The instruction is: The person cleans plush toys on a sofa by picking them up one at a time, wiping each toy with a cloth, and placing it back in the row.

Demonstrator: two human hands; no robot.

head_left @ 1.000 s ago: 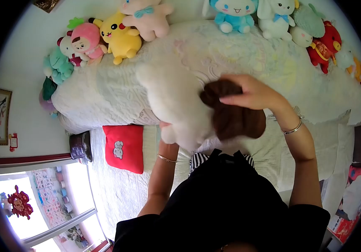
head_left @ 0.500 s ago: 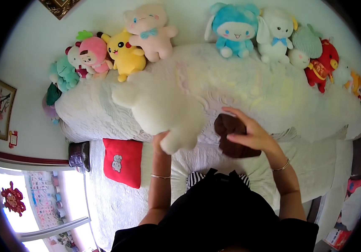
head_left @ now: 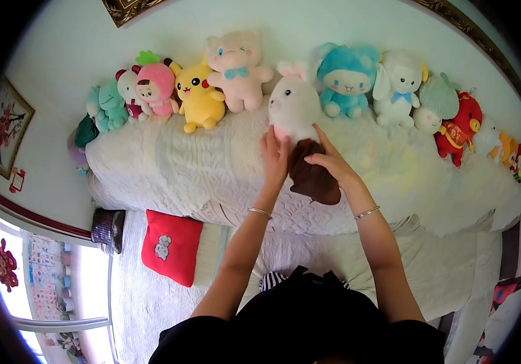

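A white plush rabbit (head_left: 295, 109) with pink ears stands upright on top of the cream-covered sofa back, between the pale pink plush cat (head_left: 240, 76) and the blue plush toy (head_left: 346, 85). Against the rabbit's lower left side, my left hand (head_left: 275, 155) grips it. My right hand (head_left: 332, 161) is closed on a dark brown cloth (head_left: 314, 182), which hangs down over the sofa cover. The right hand's fingertips reach the rabbit's lower right side. The cloth hides part of the rabbit's base.
More plush toys line the sofa back, among them a yellow one (head_left: 200, 100) on the left and a red pig (head_left: 458, 130) on the right. On the seat lies a red cushion (head_left: 172, 247). Framed pictures hang on the wall, one (head_left: 7, 127) at far left.
The white plush has gone up and right from the left hand's earlier hold onto the sofa back, now facing me. My right hand has moved left and up with the brown cloth.
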